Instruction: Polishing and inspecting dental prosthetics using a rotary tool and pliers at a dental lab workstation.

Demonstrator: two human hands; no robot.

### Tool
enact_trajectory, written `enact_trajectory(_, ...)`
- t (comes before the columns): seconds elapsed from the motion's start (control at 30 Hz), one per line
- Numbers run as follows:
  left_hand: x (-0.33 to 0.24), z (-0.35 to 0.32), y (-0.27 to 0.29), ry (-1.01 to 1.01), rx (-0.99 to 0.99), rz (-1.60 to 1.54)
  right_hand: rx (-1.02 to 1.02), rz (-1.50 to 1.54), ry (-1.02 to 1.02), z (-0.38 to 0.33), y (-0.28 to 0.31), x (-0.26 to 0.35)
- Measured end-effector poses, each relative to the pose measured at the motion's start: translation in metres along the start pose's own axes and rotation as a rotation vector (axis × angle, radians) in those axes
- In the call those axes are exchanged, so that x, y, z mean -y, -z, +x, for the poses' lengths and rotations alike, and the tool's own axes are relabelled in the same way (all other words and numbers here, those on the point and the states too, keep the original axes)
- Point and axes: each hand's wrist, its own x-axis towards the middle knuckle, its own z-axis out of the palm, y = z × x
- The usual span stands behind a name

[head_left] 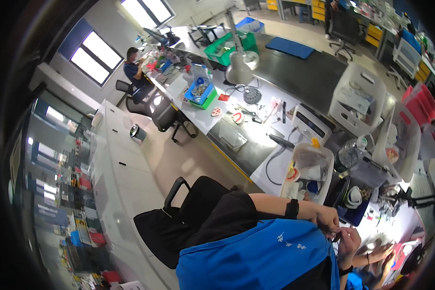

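Down in the lower right corner of the frame, two bare hands sit close together over a cluttered bench [270,169]: the left hand [379,252] just above the right hand [390,265], nearly touching. They are small and squeezed against the fisheye rim, so whether the fingers are pinched on anything or loose, I cannot tell. Just to the right of both hands lies a pink-red piece [402,255], right beside the fingertips; contact is too blurred to call. A pale round object [376,240] sits just above the left hand. Cutting in front from the lower centre is a co-worker in a blue shirt [256,256], wristband [291,209] on one arm, with that person's two hands [338,231] brought together just left of the wearer's hands, pinching something too small to make out. Up the bench, centre right, stands a white tub [324,159] with a red-and-white dental model inside, and a clear water bottle [347,155] stands just beside it. Further up, a grey desk lamp [238,67] hangs over the worktop, with a green crate [224,48] behind it. In the upper left another person [133,67] sits at the far end of the bench, and a black office chair [174,212] fills the lower middle.
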Motion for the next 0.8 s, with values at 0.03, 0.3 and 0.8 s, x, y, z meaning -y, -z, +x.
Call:
enact_trajectory(0.03,-0.002,-0.001,0.000,-0.039,-0.001,0.107,0.023,-0.027,-0.019,-0.008,0.002,0.008)
enact_trajectory(0.3,-0.037,-0.034,0.006,0.077,0.006,0.094,0.014,0.053,-0.104,0.015,-0.001,0.014)
enact_trajectory(0.8,-0.053,-0.001,-0.026,-0.601,-0.264,1.348,-0.199,0.040,-0.596,-0.014,-0.002,0.020)
